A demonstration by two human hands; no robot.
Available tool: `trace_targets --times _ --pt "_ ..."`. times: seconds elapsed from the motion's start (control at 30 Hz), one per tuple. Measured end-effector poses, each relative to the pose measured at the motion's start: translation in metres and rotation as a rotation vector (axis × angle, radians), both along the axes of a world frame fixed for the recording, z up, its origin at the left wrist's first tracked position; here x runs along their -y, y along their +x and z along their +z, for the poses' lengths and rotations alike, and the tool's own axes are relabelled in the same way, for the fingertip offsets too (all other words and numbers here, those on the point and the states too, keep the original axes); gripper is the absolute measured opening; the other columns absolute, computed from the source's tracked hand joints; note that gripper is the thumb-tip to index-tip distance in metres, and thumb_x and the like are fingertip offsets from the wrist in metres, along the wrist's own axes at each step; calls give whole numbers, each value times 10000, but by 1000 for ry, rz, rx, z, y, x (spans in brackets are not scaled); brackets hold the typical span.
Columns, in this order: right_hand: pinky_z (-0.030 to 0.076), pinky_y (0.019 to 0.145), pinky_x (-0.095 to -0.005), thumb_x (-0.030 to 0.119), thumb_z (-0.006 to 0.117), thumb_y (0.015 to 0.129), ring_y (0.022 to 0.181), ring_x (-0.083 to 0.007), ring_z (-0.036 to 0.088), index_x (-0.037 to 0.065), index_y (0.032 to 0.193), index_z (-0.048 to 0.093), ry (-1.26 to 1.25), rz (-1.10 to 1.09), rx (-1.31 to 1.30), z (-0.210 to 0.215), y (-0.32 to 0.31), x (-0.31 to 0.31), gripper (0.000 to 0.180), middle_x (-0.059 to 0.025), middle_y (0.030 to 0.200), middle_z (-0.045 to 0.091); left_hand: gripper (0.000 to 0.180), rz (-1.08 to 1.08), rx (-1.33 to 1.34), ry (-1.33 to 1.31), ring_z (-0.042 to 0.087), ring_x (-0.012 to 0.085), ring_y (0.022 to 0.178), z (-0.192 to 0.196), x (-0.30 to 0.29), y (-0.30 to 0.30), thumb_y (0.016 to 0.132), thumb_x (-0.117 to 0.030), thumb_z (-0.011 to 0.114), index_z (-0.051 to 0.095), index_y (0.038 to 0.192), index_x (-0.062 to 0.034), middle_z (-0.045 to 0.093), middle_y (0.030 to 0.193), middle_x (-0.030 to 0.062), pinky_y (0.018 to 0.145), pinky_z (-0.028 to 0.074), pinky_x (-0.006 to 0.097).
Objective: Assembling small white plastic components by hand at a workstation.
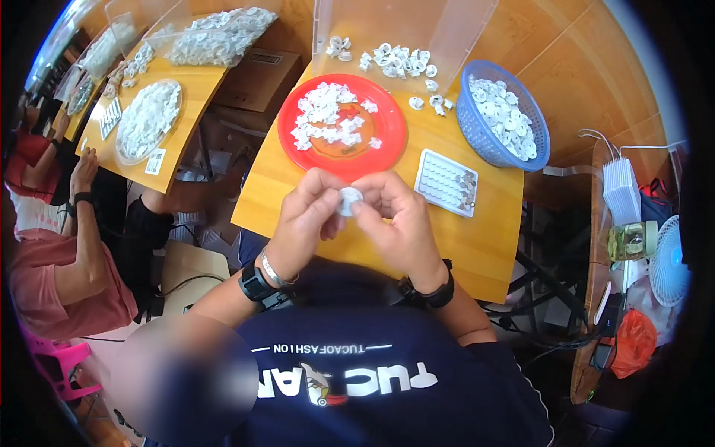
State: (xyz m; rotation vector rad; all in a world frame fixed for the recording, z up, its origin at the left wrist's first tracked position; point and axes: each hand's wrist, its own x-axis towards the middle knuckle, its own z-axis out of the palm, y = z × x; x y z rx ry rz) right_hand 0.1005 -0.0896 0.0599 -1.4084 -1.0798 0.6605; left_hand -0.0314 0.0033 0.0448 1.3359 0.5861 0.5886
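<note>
Both hands meet over the near edge of the table, just below a red plate [395,134]. A small round white plastic piece [348,200] is pinched between the fingertips of my left hand [307,212] and my right hand [398,216]. The fingers of both hands are closed around it and hide part of its edge. Small white star-like pieces [324,104] lie loosely heaped on the plate. To the right of my right hand sits a white tray [439,175] with rows of dimples and several small metallic discs [466,188] at its right end.
A blue basket [468,119] full of white parts [506,119] stands at the back right. More white parts [398,61] lie by a clear plastic bin [406,26] at the back. At left, people work at another table [190,97]. A blue fan [666,261] is far right.
</note>
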Motion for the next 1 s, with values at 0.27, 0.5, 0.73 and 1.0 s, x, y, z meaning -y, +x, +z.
trace_targets --times 0.27,0.5,0.73,1.0 --pt "515 605 -247 -69 516 891 683 -113 634 -34 1012 576 84 156 -277 -3 2 -1 140 -71 777 631 253 -197 325 -459 612 160 654 -12 -6 -4 928 -166 494 491 1133 -18 625 819 125 569 497 250" --pt "525 611 -249 -82 543 873 704 -118 638 -25 999 612 101 140 -127 -1 4 0 155 -71 847 627 246 -164 348 -467 622 160 672 -14 -2 -3 910 -87 525 487 1145 -27 629 829 125 581 502 254" --pt "530 621 -246 -73 577 854 726 -126 642 -16 993 632 92 53 -17 -3 4 1 161 -91 887 622 268 -167 301 -378 615 141 683 -14 -4 -2 908 -68 526 500 1171 -21 628 848 96 587 495 241" --pt "524 642 -246 -76 612 815 764 -146 621 9 958 658 146 37 264 0 6 0 173 -81 902 570 277 -152 269 -371 608 125 679 -13 -3 -4 913 -58 508 501 1184 -4 626 852 82 566 486 223"
